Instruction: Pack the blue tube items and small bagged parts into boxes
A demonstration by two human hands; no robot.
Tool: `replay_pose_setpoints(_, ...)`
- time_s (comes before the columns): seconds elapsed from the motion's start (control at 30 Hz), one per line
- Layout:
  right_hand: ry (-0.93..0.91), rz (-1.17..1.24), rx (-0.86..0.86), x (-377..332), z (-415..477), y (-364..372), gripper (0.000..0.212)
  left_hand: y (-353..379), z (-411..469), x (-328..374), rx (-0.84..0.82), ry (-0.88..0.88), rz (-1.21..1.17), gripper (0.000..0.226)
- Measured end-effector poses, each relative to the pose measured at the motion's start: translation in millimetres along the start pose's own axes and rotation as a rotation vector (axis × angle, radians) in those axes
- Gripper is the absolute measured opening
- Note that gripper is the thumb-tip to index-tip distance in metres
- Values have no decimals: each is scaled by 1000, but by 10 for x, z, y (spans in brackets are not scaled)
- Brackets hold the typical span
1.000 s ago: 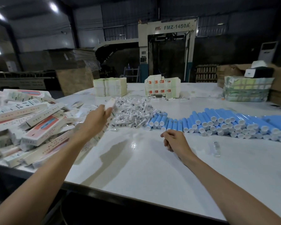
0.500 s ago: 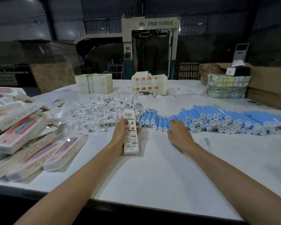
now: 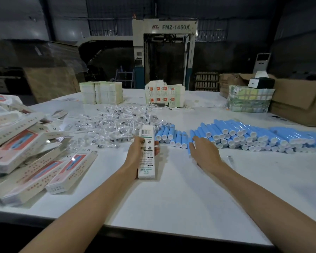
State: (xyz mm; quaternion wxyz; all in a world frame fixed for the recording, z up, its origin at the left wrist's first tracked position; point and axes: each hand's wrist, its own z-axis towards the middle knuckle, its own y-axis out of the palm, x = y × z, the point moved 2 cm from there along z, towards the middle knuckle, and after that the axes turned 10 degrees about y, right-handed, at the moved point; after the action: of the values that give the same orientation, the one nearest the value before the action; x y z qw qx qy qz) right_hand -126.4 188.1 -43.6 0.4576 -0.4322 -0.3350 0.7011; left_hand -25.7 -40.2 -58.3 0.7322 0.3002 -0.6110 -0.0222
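My left hand [image 3: 137, 152] grips a long white flat box [image 3: 146, 154] with a barcode, held lengthwise over the white table [image 3: 171, 198]. A long row of blue tubes [image 3: 244, 136] with white caps lies across the table's right half. My right hand [image 3: 204, 152] reaches into the left end of that row, and its fingers curl round one blue tube [image 3: 189, 144]. A heap of small clear bagged parts [image 3: 113, 125] lies just beyond the box.
Packed long boxes [image 3: 26, 156] lie piled at the left. Stacks of flat cartons [image 3: 102, 93], [image 3: 164, 96] stand at the far edge. A wrapped bundle [image 3: 250, 101] and brown cartons [image 3: 299, 101] sit far right. One loose bagged part [image 3: 230, 159] lies near my right forearm.
My left hand has brought the white box from the left pile to the table's middle. My right hand moved forward from the bare table to the blue tubes and closed on one.
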Motion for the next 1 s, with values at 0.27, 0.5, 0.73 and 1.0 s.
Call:
replay_pose_setpoints(0.27,151,-31,-313,-177,198,68,10,18,-20,23,-118,53,70,33)
replay_pose_setpoints(0.5,274,360,-301,-158,259,-323,13,62,-22,62,-214,95,168,32)
replay_pose_setpoints(0.73,137,1560,-365,-691,240,-875,21,93,-128,155,-360,100,144,38)
replay_pose_setpoints(1.0,124,1244,-316,-846,295,-726,55,76,-114,131,-395,119,172,52)
